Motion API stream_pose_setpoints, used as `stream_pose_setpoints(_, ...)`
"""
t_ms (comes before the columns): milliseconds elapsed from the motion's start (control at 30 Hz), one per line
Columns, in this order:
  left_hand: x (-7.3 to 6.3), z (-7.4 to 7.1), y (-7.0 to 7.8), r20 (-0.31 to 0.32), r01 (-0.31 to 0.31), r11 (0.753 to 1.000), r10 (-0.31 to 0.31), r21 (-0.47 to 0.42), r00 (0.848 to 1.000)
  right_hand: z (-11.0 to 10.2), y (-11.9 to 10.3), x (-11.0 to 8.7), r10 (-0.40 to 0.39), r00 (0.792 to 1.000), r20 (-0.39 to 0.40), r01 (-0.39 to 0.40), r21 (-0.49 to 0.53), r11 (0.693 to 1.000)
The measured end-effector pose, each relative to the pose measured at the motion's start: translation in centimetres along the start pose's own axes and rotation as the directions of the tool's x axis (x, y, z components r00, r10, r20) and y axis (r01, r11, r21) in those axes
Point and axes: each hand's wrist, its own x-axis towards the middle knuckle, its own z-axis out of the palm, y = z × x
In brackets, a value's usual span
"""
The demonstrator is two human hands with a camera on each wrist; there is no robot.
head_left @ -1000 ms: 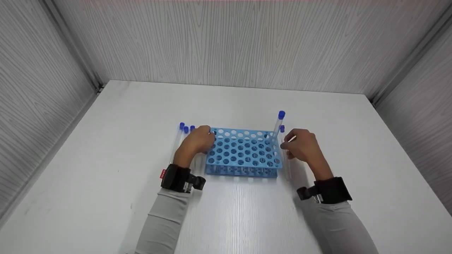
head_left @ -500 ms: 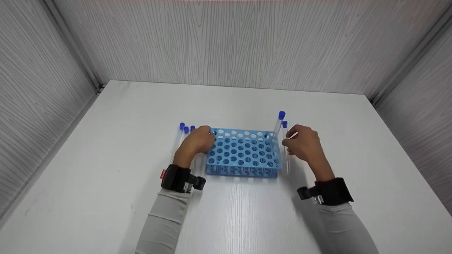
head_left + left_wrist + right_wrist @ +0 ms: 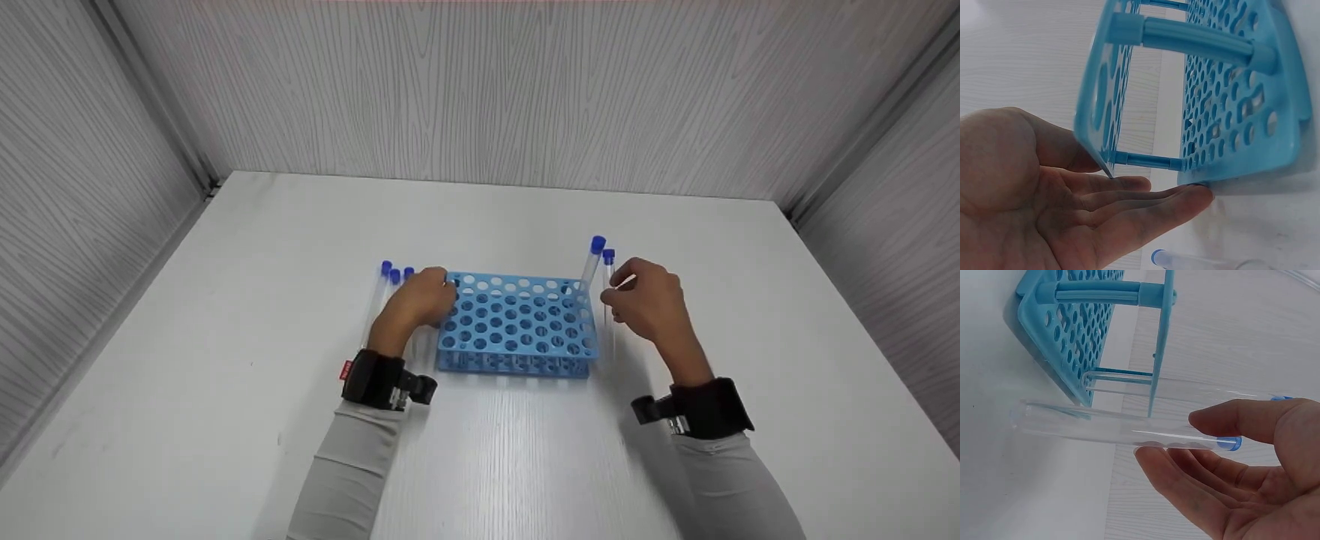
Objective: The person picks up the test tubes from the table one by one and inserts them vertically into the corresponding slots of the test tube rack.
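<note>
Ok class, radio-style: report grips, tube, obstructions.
Left grip holds rack. Right grip pinches blue-capped tube, outside rack. Racked tube close by; no obvious obstruction.

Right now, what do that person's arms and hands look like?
The left sleeve and right sleeve are grey and a bit creased. The left hand and right hand wear no gloves. On the wrists are a left band and a right band, both black, each with a stubby black knob sticking out. The left band also has a little red tag.

Grey wood-grained walls border a white, faintly shining table.
</note>
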Motion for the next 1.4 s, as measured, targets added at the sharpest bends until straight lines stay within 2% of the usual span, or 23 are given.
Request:
stream_pose_setpoints(267,-0.1,0.0,0.0,0.000,-0.007,1.000,0.007,-0.011,1.000,-0.2,-0.3,-0.3,-0.024,0.999,-0.022,0.025,0.021,0.999)
stream_pose_setpoints(567,-0.1,0.1,0.1,-0.010,-0.007,1.000,0.008,0.005,1.000,-0.2,-0.7,-0.6,-0.048,0.995,-0.084,0.051,0.031,0.998)
stream_pose_setpoints(800,0.0,0.1,0.0,-0.012,-0.002,1.000,0.002,-0.014,1.000,-0.3,-1.1,-0.8,-0.046,0.993,-0.110,0.049,0.026,0.998)
stream_pose_setpoints(1400,-0.1,0.1,-0.1,-0.014,-0.025,1.000,0.025,-0.010,1.000,-0.4,-1.7,-1.4,-0.106,0.954,-0.280,0.140,0.104,0.985)
